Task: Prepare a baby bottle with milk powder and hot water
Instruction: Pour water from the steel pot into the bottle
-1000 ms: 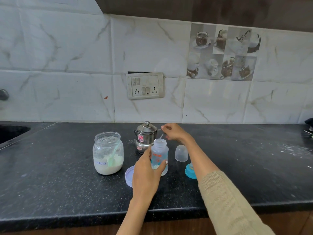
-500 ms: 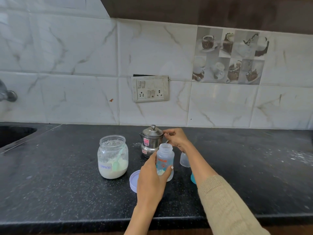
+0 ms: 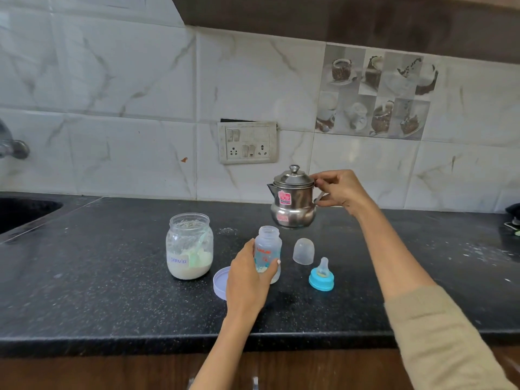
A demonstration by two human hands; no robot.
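Hands at work over a black speckled stone countertop (image 3: 112, 291): I see my left hand (image 3: 247, 280) wrapped around a small translucent plastic baby bottle (image 3: 268, 250) with red and blue print, standing upright and uncapped, a little white powder at its base. My right hand (image 3: 342, 190) grips the handle of a lidded stainless-steel kettle (image 3: 292, 202) bearing a pink sticker, held off the counter just above and behind the bottle, spout to the left. Left of the bottle stands an open glass jar of white formula powder (image 3: 190, 246), its lilac lid (image 3: 221, 282) lying beside it. Right of the bottle sit a clear dome cap (image 3: 303, 251) and a blue-ringed teat (image 3: 321, 277).
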